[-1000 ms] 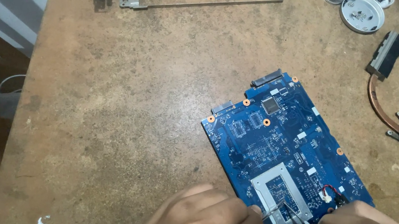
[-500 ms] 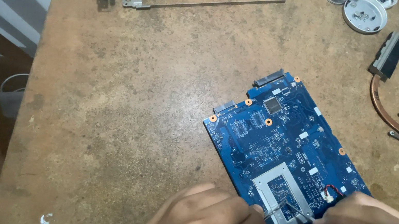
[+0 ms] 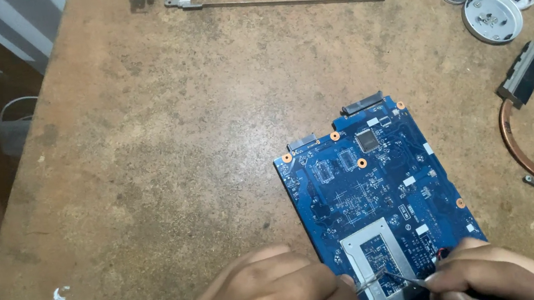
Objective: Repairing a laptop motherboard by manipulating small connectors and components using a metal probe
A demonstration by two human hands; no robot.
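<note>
While pinching thin tweezers in both hands, left and right, probing board bracket on worktop; calls for steadiness.

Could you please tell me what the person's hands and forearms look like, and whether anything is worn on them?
Both the left hand and right hand are bare: no gloves, rings or watch show. No sleeve is visible on either wrist; the frame cuts off the forearms.
</note>
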